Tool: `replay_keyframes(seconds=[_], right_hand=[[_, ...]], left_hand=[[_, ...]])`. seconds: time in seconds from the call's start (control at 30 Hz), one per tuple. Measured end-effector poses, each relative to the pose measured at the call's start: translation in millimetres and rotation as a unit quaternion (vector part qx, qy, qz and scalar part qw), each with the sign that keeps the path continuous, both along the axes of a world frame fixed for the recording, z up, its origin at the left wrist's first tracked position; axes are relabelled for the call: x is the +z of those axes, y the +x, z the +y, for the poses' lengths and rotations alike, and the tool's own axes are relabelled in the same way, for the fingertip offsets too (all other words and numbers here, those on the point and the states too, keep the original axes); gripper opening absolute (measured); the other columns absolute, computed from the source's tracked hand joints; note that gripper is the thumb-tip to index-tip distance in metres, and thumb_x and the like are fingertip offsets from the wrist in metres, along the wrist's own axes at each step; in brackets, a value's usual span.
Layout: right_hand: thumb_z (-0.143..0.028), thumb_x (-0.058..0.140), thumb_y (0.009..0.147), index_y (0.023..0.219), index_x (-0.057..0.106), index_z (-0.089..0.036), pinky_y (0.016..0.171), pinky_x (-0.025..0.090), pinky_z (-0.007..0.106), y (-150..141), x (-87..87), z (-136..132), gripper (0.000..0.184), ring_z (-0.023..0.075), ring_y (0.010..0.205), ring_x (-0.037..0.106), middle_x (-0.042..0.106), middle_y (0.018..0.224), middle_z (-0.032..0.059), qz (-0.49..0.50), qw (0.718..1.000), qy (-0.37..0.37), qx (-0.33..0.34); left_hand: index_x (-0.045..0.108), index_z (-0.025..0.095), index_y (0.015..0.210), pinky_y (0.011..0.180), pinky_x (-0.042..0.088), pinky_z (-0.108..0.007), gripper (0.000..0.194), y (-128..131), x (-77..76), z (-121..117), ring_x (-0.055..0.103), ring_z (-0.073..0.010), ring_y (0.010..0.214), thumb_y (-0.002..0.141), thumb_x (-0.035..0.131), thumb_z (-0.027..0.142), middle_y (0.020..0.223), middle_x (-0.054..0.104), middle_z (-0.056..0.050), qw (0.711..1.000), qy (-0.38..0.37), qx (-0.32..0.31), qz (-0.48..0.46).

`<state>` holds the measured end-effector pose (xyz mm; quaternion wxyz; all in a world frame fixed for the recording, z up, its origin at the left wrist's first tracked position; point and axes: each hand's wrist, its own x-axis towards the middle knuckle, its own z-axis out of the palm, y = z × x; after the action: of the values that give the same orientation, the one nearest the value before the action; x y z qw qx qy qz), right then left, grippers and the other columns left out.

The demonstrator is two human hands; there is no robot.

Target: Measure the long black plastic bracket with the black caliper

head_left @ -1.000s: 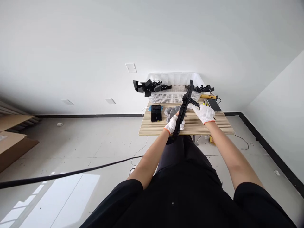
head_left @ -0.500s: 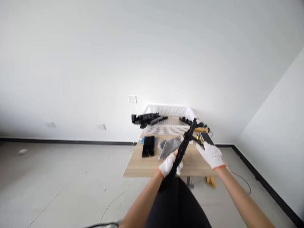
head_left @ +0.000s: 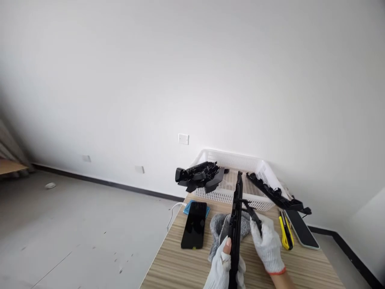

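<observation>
In the head view, we find the long black strip (head_left: 236, 226) held above the tabletop (head_left: 168, 261), before the white basket (head_left: 216, 196), its long axis running away from us toward that basket. The left hand (head_left: 221, 265), nearer the strip, is wrapped about the end farther from the basket. The right hand (head_left: 266, 241), on the basket's near side, pinches a slim black piece (head_left: 253, 215) angled to the strip; whether they are joined, we cannot tell.

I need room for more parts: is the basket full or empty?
Neither, partly filled: the basket has black parts at its left and right, its floor showing between.
</observation>
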<state>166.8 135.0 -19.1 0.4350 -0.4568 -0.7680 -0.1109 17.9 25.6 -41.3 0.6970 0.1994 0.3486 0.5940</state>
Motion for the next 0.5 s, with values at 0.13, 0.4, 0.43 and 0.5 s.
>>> replay_keyframes(seconds=[0.13,0.4,0.43,0.5], right_hand=[[-0.064,0.039,0.104,0.065,0.073,-0.02,0.055,0.052,0.035,10.6,-0.1,-8.0,0.068,0.0263,0.055,0.069,0.07,0.062,0.0146,-0.016,0.998,-0.038,-0.041],[-0.072,0.046,0.094,0.061,0.071,-0.02,0.052,0.043,0.03,11.0,33.2,-11.6,0.066,0.0225,0.051,0.067,0.064,0.052,0.0103,-0.058,0.981,-0.184,-0.01],[-0.07,0.048,0.093,0.063,0.073,-0.021,0.053,0.043,0.03,14.4,35.5,-8.7,0.063,0.0227,0.053,0.067,0.066,0.054,0.0102,-0.077,0.977,-0.198,-0.001],[-0.066,0.05,0.092,0.073,0.079,-0.021,0.056,0.046,0.031,22.1,36.9,-0.4,0.057,0.0239,0.059,0.07,0.072,0.062,0.0103,-0.115,0.969,-0.219,0.011]], left_hand=[[0.059,0.024,0.078,0.039,0.039,-0.03,0.075,5.8,20.0,-22.4,0.051,-0.0183,0.037,0.07,0.061,0.098,0.049,0.056,-0.002,0.995,-0.007,0.057,0.086],[0.062,0.018,0.068,0.042,0.044,-0.031,0.079,-4.0,26.8,-25.1,0.052,-0.0171,0.039,0.075,0.056,0.097,0.047,0.051,-0.003,0.996,-0.037,0.017,0.084],[0.063,0.017,0.066,0.042,0.045,-0.031,0.08,-5.3,25.7,-25.0,0.052,-0.0165,0.04,0.076,0.056,0.096,0.049,0.053,-0.004,0.996,-0.037,0.017,0.08],[0.064,0.015,0.065,0.042,0.046,-0.03,0.078,-7.3,24.8,-25.0,0.053,-0.015,0.041,0.077,0.06,0.092,0.055,0.056,-0.005,0.997,-0.034,0.021,0.069]])
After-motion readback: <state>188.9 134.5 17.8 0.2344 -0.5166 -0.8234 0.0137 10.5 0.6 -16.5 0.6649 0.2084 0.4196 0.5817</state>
